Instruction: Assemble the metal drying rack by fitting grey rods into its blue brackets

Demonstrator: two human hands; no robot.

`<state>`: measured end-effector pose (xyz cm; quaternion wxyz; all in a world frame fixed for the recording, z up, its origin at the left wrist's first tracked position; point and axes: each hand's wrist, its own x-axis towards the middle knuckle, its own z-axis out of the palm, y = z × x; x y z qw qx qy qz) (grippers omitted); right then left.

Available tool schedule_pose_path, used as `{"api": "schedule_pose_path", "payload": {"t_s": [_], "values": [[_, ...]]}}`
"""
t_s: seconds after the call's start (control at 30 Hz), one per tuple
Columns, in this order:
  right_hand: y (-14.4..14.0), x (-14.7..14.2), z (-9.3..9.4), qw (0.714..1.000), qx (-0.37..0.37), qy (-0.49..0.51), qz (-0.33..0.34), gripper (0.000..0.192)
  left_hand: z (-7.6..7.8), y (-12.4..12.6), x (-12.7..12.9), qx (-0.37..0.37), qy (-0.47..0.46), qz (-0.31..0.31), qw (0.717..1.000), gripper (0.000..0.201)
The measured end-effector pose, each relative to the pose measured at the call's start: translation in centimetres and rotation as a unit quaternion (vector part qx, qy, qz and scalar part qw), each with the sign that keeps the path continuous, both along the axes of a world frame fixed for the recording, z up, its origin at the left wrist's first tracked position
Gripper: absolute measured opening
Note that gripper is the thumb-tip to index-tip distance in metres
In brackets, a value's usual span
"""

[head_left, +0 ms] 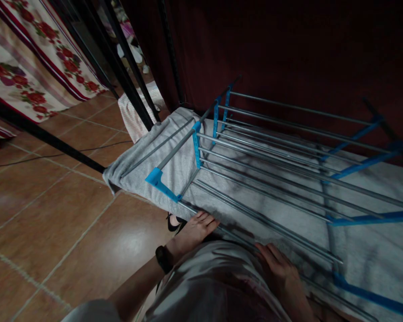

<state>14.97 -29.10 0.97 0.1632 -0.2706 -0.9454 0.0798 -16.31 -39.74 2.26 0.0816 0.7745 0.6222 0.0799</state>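
Both hands rest at the near edge of a grey cloth (174, 172) draped over a drying rack of grey metal rods with blue plastic joints (275, 147). The left hand (195, 230) lies flat, fingers spread open on the cloth's edge by the nearest rod, holding nothing; a dark band circles its wrist. The right hand (282, 270) also lies open and palm-down on the fabric — empty. The cloth stretches away from both hands, its long axis running left to right along the rods. It looks soft, pale and slightly wrinkled — one corner hangs over the reddish tiled floor (53, 214).
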Motion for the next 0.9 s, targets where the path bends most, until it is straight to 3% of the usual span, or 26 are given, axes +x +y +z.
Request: {"api": "schedule_pose_path", "payload": {"t_s": [0.17, 0.4, 0.9], "values": [[-0.4, 0.0, -1.5, 0.996, -0.075, 0.04, 0.009, 0.03, 0.2, 0.3, 0.0, -0.022, 0.012, -0.01, 1.0, 0.034], [0.0, -0.1, -2.8, 0.991, -0.114, 0.063, 0.016, 0.027, 0.8, 0.5, 0.2, -0.025, 0.008, -0.005, 1.0, 0.032], [-0.2, 0.2, -2.8, 0.995, -0.079, 0.061, 0.008, 0.027, 1.0, 0.4, 0.2, -0.026, -0.01, -0.004, 1.0, 0.031]]}}
